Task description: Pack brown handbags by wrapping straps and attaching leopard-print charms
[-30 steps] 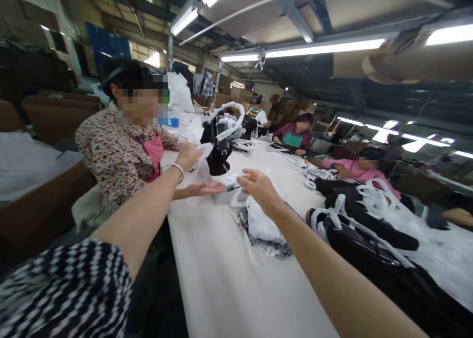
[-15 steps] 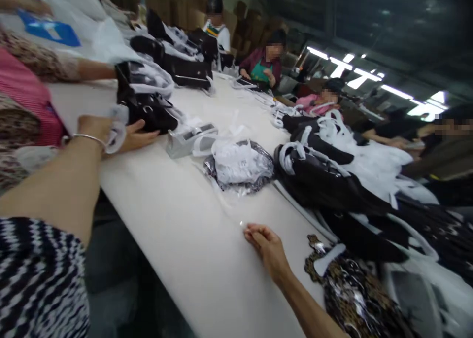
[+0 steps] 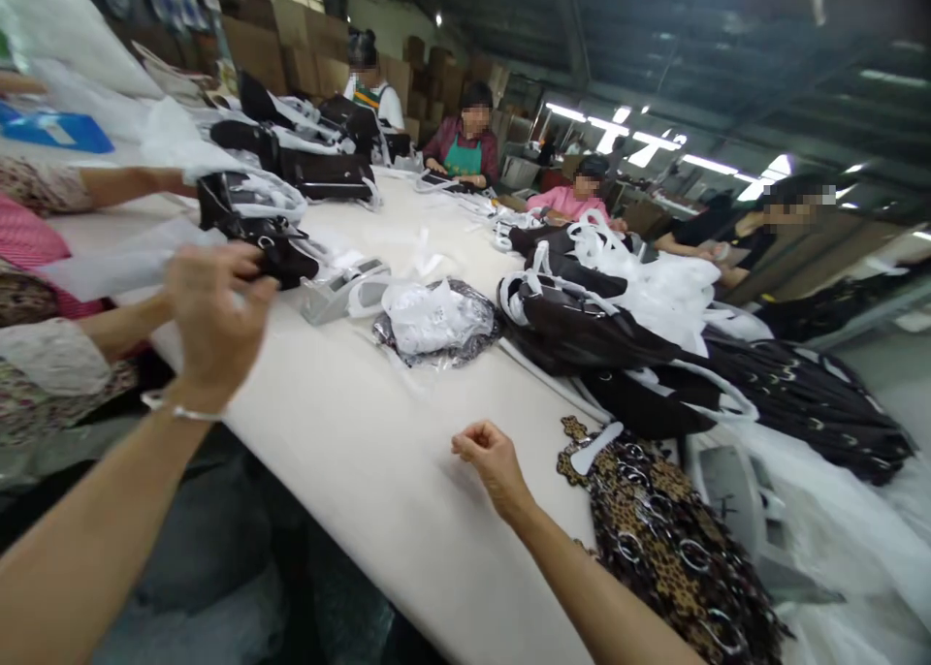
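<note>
My left hand [image 3: 218,321], blurred by motion, is raised over the table's left edge with thumb and fingers apart. Nothing shows in it. Beyond it lie a black bag with white wrapping [image 3: 251,224] and a grey tape dispenser [image 3: 341,292]. My right hand [image 3: 491,457] is pinched above the white table [image 3: 349,432]; what its fingertips hold, if anything, is too small to make out. Past this hand, a bundle in clear plastic [image 3: 440,321] with white material on top rests on the table. To its right lies a leopard-patterned item with metal rings [image 3: 661,539].
Black bags with white straps [image 3: 582,326] are piled along the right side. A second grey dispenser [image 3: 734,500] stands near the patterned item. At the left, a co-worker's arm [image 3: 131,188] reaches onto the table. Several people sit around the far side.
My left hand has lifted away from the black bag toward me. My right hand stays pinched; the clear strip seen at its fingertips before no longer shows plainly. The view has shifted to the right.
</note>
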A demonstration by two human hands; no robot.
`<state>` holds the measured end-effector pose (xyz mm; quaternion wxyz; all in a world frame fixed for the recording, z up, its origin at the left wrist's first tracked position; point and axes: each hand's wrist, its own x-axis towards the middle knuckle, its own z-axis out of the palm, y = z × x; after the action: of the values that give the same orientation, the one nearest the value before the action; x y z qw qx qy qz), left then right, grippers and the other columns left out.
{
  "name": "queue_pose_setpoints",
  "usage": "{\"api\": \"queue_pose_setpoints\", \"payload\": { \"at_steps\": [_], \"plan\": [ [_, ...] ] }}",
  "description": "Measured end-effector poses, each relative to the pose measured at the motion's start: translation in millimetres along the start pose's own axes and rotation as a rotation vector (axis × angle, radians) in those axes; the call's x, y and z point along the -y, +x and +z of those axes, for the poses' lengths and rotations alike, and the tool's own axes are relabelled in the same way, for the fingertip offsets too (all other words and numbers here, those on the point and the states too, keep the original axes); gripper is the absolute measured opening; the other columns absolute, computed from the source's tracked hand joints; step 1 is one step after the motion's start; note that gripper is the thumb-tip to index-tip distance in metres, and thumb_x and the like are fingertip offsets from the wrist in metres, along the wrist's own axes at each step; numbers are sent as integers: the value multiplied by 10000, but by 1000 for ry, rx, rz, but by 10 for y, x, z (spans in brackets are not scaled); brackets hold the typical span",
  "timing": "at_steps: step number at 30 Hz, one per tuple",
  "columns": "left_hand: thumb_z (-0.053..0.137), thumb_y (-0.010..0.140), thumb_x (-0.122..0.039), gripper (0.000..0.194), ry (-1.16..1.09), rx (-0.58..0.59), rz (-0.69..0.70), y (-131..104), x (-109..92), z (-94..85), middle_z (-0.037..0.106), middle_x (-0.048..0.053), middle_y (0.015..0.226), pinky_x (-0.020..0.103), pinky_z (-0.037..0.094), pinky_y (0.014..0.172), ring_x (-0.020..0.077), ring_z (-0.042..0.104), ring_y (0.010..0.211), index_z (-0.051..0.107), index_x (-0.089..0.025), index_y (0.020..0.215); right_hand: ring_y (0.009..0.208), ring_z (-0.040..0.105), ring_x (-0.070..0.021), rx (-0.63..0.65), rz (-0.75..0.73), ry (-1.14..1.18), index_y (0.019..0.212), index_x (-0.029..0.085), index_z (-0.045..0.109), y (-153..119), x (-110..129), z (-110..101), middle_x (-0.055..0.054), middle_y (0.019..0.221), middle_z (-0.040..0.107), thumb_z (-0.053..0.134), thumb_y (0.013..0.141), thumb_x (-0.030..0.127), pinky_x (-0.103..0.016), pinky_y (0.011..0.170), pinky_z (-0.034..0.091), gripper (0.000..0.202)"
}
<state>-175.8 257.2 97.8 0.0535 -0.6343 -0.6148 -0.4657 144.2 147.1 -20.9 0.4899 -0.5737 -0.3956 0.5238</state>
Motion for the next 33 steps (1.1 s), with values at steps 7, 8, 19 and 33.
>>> {"api": "queue_pose_setpoints", "payload": {
  "at_steps": [7,8,19,33],
  "plan": [
    [621,870,-353,334,-677,947,-86,-1872,-1478,306,724,22,978,246,531,733,151,675,792,630,-221,1177,622,498,-118,-46,-98,-104,706,176,597,-819,168,-350,29,640,594,756,736,335,-255,620,383,227],
    [594,885,-354,248,-699,955,-107,-2005,-1596,302,720,13,900,244,522,718,151,670,768,662,-218,1081,623,496,-118,-61,-109,-115,709,176,598,-912,173,-447,29,643,594,758,738,344,-253,611,378,234],
    [518,903,-331,160,-750,1054,-77,-2780,-2996,160,606,-36,665,249,453,613,140,574,600,586,-223,806,693,577,-154,-149,-256,-347,740,214,676,-2060,257,-2048,1,728,670,743,771,305,-272,678,436,117],
    [654,681,-396,382,-1209,1722,-488,-3847,-4650,408,679,44,738,233,458,386,116,575,415,524,-145,937,774,655,-227,-595,-185,-275,821,226,747,-3422,12,-3275,-59,797,712,716,772,471,-299,733,533,252]
  ]
}}
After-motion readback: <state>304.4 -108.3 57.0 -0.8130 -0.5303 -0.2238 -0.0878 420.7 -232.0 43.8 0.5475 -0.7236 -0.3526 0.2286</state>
